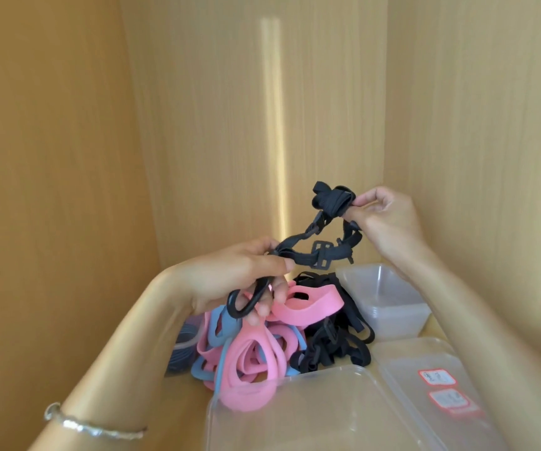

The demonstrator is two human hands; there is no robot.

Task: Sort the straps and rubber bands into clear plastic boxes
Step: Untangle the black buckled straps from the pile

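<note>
A black strap (327, 229) with plastic buckles and a carabiner hangs stretched between my hands above the pile. My left hand (240, 278) grips its lower end near the black clip. My right hand (383, 216) pinches its bunched upper end. Below lie pink rubber bands (256, 362), blue rubber bands (220, 327) and more black straps (331, 346) in a heap. A clear plastic box (389, 304) stands behind the heap at the right. A second clear box (311, 415) sits at the near edge.
Two clear lids with red-edged labels (438, 379) lie at the right. A dark blue coiled band (183, 349) sits in a small container at the left. Wooden walls close in at the left, back and right.
</note>
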